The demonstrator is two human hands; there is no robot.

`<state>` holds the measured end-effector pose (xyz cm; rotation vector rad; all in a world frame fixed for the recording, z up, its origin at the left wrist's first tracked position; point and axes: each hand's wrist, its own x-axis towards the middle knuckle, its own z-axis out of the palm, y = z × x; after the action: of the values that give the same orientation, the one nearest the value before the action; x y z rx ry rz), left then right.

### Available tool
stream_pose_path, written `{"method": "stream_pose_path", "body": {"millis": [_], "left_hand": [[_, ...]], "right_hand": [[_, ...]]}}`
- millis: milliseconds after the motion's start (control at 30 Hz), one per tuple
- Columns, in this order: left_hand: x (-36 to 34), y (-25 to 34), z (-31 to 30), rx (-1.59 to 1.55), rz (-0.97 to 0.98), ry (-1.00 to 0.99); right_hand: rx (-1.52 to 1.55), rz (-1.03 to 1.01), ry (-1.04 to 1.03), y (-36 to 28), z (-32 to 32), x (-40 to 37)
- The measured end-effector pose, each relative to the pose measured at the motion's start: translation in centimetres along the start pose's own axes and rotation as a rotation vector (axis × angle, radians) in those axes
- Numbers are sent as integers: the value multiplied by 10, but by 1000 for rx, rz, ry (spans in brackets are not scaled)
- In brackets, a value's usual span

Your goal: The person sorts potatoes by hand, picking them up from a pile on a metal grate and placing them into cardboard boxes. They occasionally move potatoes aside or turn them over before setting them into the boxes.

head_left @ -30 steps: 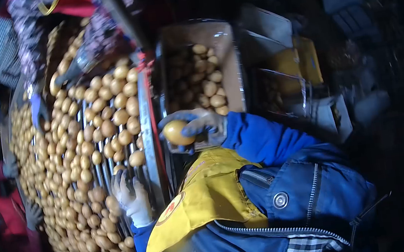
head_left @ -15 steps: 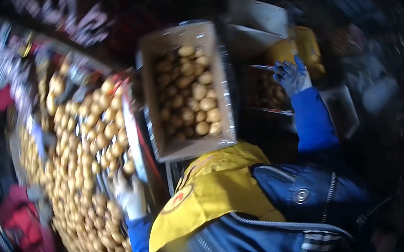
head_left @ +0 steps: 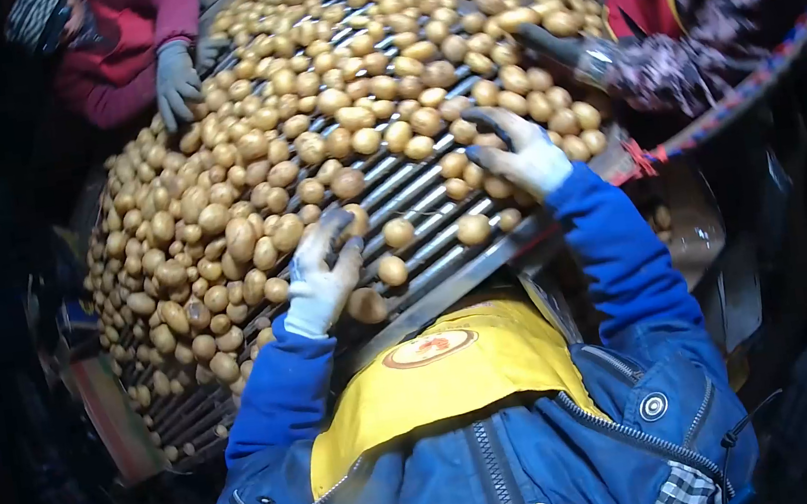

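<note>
The left hand (head_left: 321,277) has its fingers spread and bent, with the thumb held apart and a gap between. One potato (head_left: 355,220) lies at the fingertips; I cannot tell whether it is being touched. The right hand (head_left: 524,149) also has wide, hooked fingers, its tips among potatoes, none clearly gripped. With hands this loose, a round potato could be nudged aside instead of caught, and the gloves' thick cloth may dull the feel of it.

Just right of the left hand, a few single potatoes (head_left: 392,271) sit on the metal bars (head_left: 427,234) of the bed. Little surrounds them, so a sideways brush might set them rolling toward the near metal edge (head_left: 472,277); that edge looks low, and one could tip over it onto the yellow apron (head_left: 450,387) or the floor.

Farther left, the potatoes lie packed against each other. Pulling one from the crowd could let its neighbours slide into the bare strip.

At the far right, a co-worker's dark glove (head_left: 555,47) reaches in near the right hand; both going for the same potato could make them knock together. At the far left, another person's grey glove (head_left: 177,86) rests by the heap, well apart.
</note>
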<state>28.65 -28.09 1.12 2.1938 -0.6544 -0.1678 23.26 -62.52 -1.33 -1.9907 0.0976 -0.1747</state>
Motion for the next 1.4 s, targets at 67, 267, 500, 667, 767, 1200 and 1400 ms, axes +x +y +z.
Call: {"method": "stream_pose_path", "body": {"millis": [67,267,500,667,767,1200,1400], "left_hand": [[25,-25,-18,118,89,113],[149,-66,-40,364,65,-2],[194,-71,23,691,-64,-147],[117,-25,30,621,109,-278],[71,-10,64,544,293,-261],[67,5,50,-148,547,-41],[45,-101,-127,475,-135,702]], "right_hand": [[-255,-95,-76,-5,20,61],[-756,-44,-238,-20,71,224],[-821,-189,-332,-9,100,225],[-848,-427,-274,5,64,142],[-950,-294,-309,10,32,107],[-743,-240,-41,-18,61,100],[-708,-367,-148,-22,142,180]]}}
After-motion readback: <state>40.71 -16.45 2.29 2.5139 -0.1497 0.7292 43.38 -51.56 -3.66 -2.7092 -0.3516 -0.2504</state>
